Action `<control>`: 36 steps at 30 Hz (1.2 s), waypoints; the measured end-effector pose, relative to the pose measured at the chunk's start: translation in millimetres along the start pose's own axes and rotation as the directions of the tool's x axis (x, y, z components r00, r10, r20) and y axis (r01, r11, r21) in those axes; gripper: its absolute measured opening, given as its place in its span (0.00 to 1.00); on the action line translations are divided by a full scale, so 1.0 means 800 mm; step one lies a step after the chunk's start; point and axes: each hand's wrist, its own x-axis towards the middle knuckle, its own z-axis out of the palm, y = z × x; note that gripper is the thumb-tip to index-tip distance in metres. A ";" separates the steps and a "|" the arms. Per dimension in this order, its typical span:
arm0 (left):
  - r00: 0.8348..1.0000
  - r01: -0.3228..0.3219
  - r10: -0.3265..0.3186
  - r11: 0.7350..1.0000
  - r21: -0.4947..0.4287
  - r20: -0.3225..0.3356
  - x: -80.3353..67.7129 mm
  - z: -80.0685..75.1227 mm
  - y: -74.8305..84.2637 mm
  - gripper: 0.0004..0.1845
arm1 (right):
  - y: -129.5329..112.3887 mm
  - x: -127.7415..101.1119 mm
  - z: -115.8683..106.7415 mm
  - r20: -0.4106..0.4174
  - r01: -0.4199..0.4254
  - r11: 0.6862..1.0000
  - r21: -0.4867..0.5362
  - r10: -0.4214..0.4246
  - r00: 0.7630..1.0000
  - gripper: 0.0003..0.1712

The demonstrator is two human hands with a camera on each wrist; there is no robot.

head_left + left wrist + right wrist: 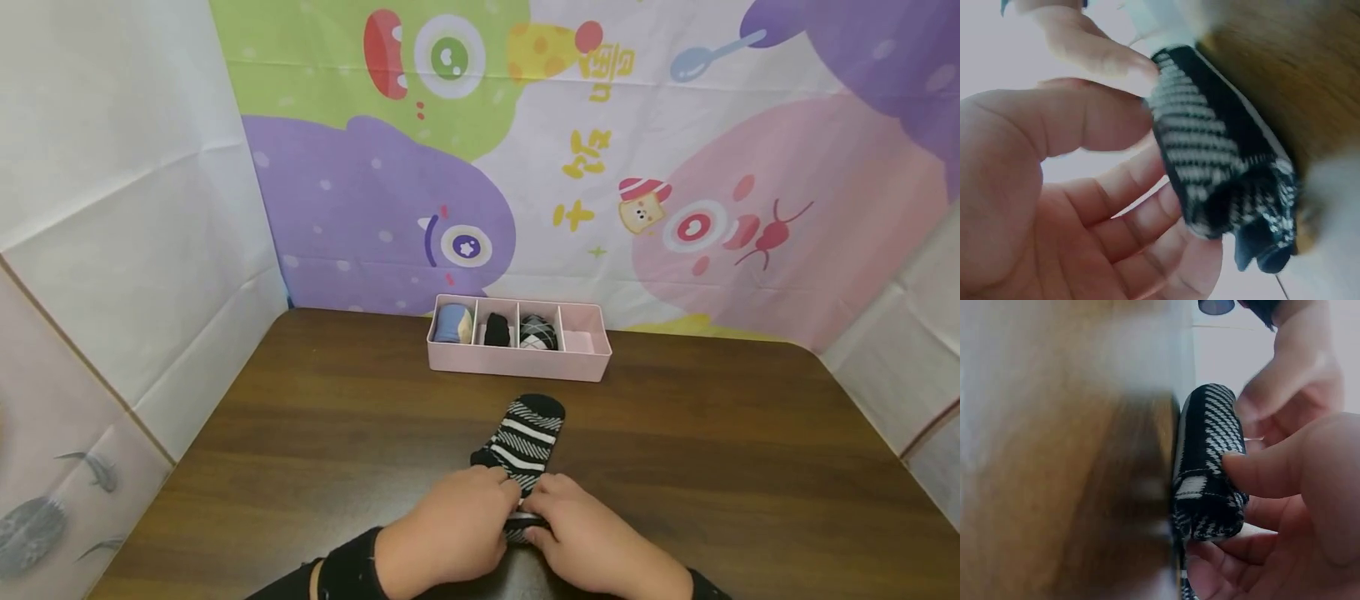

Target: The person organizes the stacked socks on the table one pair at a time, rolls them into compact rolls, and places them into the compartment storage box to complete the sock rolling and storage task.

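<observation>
A black sock with white stripes and hatching lies on the table, its toe pointing toward the box. The end nearest the person is folded into a thick roll. My left hand grips one side of this roll, thumb on the near face and fingers around the end in the left wrist view. On the other side my right hand holds it, with the thumb pressed on the knit and the fingers curled beneath. Both hands almost meet over the sock, hiding part of it in the head view.
A pink divided box stands at the table's back edge. In it are a blue roll, a black roll and a checked roll. Behind hangs a cartoon-print cloth. The brown table extends to both sides.
</observation>
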 end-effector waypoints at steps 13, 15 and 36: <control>0.999 0.027 -0.027 1.000 0.000 0.040 0.003 0.005 0.003 0.19 | 0.004 0.002 -0.003 -0.015 -0.014 0.998 0.068 0.015 1.000 0.06; 0.998 0.023 -0.023 1.000 -0.005 0.056 0.004 0.005 0.002 0.19 | 0.002 0.001 -0.004 -0.030 0.000 1.000 0.031 0.001 1.000 0.05; 0.986 0.055 0.003 0.937 -0.345 0.164 0.016 0.004 -0.026 0.13 | -0.027 -0.007 0.006 -0.121 0.187 0.880 -0.436 -0.263 0.957 0.20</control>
